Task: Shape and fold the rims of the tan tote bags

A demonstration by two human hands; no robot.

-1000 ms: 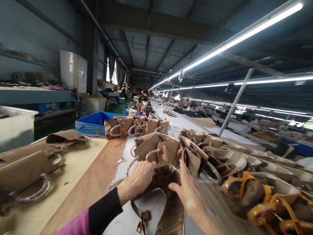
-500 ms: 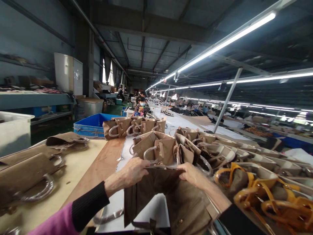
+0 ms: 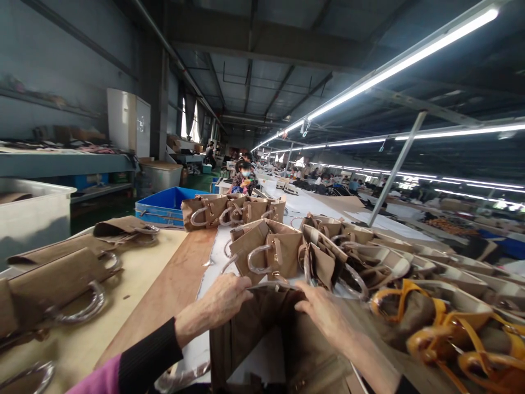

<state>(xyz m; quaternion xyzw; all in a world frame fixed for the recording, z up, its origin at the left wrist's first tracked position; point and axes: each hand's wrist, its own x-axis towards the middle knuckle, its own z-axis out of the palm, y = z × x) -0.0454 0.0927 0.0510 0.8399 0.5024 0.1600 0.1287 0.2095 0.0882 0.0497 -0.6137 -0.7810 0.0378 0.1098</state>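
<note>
A brown handbag (image 3: 320, 350) stands right in front of me, its mouth toward me and its dark inside showing. My left hand (image 3: 219, 303) pinches the far rim at the left. Along the same rim, to the right, my right hand (image 3: 322, 309) has its fingers bent over the edge. White paper (image 3: 262, 355) shows within the bag, partly in shadow. A clear-wrapped handle (image 3: 184, 377) sticks out at the lower left. Just beyond my hands stand more tan handbags (image 3: 283, 251) with wrapped handles.
Bags with yellow handles (image 3: 447, 328) crowd the right side. Flat tan bags (image 3: 61, 279) lie on the left table. A blue bin (image 3: 164, 205) and a white tub (image 3: 41, 219) stand beyond it. A masked person (image 3: 245, 178) is farther back.
The view has swung slightly left. The bag's mouth looks deeper and darker, and less of the white paper shows. Both hands stay at the rim.
</note>
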